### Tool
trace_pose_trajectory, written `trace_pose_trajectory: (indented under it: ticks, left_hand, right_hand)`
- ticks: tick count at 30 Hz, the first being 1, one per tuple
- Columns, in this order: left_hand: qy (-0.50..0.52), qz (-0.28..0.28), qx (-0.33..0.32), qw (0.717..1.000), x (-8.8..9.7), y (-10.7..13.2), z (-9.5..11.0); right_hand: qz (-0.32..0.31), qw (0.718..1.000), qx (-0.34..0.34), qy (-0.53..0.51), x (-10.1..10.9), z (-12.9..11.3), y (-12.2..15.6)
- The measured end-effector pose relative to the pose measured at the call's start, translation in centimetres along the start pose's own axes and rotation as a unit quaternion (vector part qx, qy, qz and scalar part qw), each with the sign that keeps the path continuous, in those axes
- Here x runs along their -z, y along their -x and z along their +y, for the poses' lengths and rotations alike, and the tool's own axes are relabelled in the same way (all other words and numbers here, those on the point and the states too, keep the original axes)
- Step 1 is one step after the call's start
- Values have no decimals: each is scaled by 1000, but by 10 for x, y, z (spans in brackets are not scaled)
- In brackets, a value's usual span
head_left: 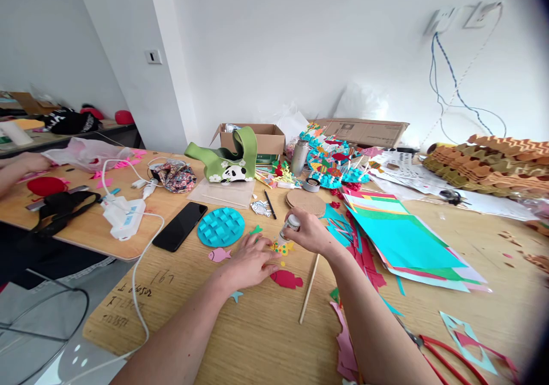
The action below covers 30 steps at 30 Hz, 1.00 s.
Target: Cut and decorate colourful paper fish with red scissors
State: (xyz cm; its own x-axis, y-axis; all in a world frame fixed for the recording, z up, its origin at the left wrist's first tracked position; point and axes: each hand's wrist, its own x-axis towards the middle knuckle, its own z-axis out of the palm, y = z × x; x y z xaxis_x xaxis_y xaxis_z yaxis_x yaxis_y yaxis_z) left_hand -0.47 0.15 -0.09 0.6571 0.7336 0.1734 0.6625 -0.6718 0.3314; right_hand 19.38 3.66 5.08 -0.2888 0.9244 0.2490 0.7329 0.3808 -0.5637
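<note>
"Start well to the left of the bottle grip. What's there?"

"A white power strip (124, 216) with a cable plugged in, then a black phone (180, 226) lying flat."

"And closer in?"

"A woven blue oval (221, 226), still left of the grip, with a pink paper fish (219, 254) on its near side. A small blue star (236, 296) sits under the left forearm's edge, nearer the wearer."

"What is the left hand (249, 262) doing?"

"It lies palm down with fingers stretched out, clasping nothing I can see. Its fingertips are at the spotted yellow fish (281, 249), which is just below the bottle. A green paper piece (256, 230) shows beyond those fingers."

"Anything by the thumb?"

"A red fish (286, 279), just beside it, on the wearer's side of the grip."

"Now the grip itself."

"The right hand (309, 233) has its fingers closed around a small bottle (292, 222), tilted with its lower end over the yellow fish. Whether they touch, I can't tell."

"Past it?"

"Round brown discs (305, 202) behind the grip, a wooden stick (309, 288) on its near side, and coloured sheets (412, 236) off to the right. Red-handled scissors (450, 350) lie farther right, near the wearer."
</note>
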Motion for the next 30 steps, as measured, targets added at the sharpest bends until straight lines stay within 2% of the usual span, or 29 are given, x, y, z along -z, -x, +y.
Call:
trace_pose_trajectory:
  ticks: [30]
  left_hand:
    - [-3, -3, -2, 1000, 1, 0, 0]
  right_hand:
    - [-12, 1000, 7, 3, 0, -2, 0]
